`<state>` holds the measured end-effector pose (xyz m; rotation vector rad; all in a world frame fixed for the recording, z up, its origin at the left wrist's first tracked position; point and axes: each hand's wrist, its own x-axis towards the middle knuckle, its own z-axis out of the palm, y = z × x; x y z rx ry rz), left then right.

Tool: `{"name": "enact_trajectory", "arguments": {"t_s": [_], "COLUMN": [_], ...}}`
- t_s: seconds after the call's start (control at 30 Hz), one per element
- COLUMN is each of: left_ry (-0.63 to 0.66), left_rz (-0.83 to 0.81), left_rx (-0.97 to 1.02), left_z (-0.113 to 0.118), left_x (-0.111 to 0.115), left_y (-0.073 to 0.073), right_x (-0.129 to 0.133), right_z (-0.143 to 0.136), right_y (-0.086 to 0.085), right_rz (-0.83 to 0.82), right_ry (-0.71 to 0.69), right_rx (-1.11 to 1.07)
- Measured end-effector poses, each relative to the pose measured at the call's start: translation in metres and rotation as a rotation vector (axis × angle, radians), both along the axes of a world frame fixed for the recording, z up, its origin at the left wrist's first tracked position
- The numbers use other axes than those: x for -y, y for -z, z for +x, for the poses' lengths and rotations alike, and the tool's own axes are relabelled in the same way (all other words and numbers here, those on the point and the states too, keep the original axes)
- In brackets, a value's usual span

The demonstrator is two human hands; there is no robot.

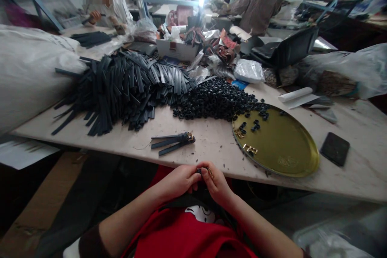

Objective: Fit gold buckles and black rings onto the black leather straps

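So both hands are basically one closed grip here: left hand and right hand are up against each other right at the counter edge, fingers pinched around a small dark piece with a gold-toned fitting. Fingers cover most of it, so I can't tell its long axis. Ahead and a bit left of the grip, nearer the left hand, there's a little fan of buckled straps, running roughly left-right with the buckle end on the right. Right of the grip, nearer the right hand, sits the round gold tray, gold buckles on its near-left part. Farther ahead: a heap of black loops, dark strap pile left of that.
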<state>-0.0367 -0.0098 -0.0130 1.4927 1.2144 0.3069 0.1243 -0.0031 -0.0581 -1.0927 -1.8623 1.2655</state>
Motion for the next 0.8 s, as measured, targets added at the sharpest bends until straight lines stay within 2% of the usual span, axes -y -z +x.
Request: {"name": "enact_trajectory", "arguments": {"t_s": [0.1,0.17,0.3,0.4,0.47,0.57,0.63,0.8], "left_ry": [0.021,0.008,-0.180,-0.239,-0.242,-0.290,-0.370,-0.553], "left_rz": [0.079,0.188,0.445,0.574,0.598,0.585,0.560,0.408], "left_rx": [-0.027,-0.102,-0.401,-0.623,-0.701,-0.774,-0.853,-1.029], "left_z": [-0.007,-0.019,-0.049,-0.067,-0.078,-0.098,-0.116,-0.150], "left_x": [-0.010,-0.023,-0.060,-0.086,-0.098,-0.113,-0.125,-0.157], "left_y": [-0.001,-0.004,-0.006,0.004,0.014,0.026,0.028,0.031], "right_x": [-0.011,-0.026,-0.078,-0.119,-0.135,-0.136,-0.129,-0.117], "right_z": [-0.006,-0.016,-0.050,-0.078,-0.091,-0.096,-0.093,-0.086], "right_y": [-0.007,-0.014,-0.023,-0.015,-0.003,0.016,0.024,0.030], "right_rz": [-0.049,-0.041,0.153,0.319,0.337,0.356,0.397,0.426], "right_ry": [-0.002,0.010,0.085,0.082,0.059,0.021,0.037,0.099], "right_rx": [-0.029,-0.006,0.130,0.255,0.296,0.276,0.258,0.259]}}
